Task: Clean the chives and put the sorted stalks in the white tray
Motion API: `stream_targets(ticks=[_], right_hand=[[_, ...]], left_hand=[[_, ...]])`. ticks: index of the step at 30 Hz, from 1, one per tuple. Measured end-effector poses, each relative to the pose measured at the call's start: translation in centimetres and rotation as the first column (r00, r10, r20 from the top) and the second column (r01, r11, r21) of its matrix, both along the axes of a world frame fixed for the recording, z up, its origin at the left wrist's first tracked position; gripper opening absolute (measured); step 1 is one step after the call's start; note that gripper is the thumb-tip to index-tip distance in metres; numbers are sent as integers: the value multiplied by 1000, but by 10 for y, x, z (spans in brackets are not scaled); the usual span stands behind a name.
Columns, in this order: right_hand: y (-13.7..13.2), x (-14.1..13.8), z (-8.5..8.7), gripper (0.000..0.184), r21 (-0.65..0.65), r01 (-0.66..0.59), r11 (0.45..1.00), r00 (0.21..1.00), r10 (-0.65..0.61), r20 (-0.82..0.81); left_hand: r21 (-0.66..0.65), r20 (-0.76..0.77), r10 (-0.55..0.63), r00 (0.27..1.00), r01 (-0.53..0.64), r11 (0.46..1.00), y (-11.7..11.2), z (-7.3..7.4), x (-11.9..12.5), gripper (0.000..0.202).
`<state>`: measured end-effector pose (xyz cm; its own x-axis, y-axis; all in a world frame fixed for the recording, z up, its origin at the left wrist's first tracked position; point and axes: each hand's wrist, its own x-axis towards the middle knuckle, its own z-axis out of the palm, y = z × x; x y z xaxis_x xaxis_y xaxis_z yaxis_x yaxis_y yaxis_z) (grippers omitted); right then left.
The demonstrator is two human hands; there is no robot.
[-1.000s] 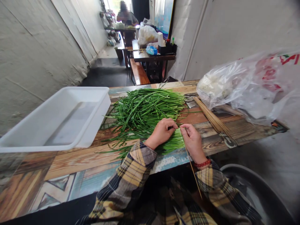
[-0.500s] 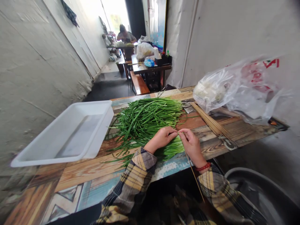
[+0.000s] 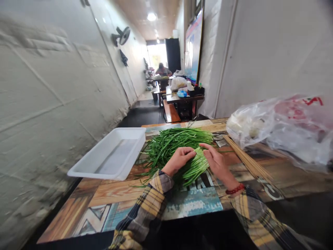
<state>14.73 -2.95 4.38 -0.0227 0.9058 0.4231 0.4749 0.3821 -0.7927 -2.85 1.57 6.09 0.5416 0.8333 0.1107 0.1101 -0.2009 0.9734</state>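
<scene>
The row of green stalks (image 3: 195, 169) is between the two hands, over the near side of the worktop (image 3: 114, 191); its long axis goes from the left hand's side to the pale ends at right. The left hand (image 3: 180, 159) has its grip closed on the upper edge of the row. The right hand (image 3: 218, 165) is nearer to the pale ends, index finger stretched; whether its grip holds something, one cannot tell

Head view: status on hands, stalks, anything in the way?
Left hand pinching green stalks near their ends. Right hand at the ends, grip unclear. Stalks lined up side by side. Loose greens close behind, white tub apart at left.
</scene>
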Motion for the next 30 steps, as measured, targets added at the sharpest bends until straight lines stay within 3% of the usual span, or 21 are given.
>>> stream_targets(ticks=[5, 10, 19, 30], right_hand=[[-11, 16, -11, 44, -133, -109, 985, 994, 110, 2], [-22, 26, -31, 39, -240, -161, 957, 981, 183, 70], [-17, 40, -50, 40, -116, 8, 993, 995, 5, 104], [-9, 43, -58, 42, -166, -39, 985, 995, 54, 88]], left_hand=[[-35, 131, 138, 982, -135, 990, 8, 1, -8, 42], [-58, 110, 145, 983, -140, 989, 11, -5, -2, 41], [-57, 27, 79, 997, -77, 995, 8, -18, 6, 42], [-96, -22, 96, 995, -97, 991, 7, -22, 13, 43]])
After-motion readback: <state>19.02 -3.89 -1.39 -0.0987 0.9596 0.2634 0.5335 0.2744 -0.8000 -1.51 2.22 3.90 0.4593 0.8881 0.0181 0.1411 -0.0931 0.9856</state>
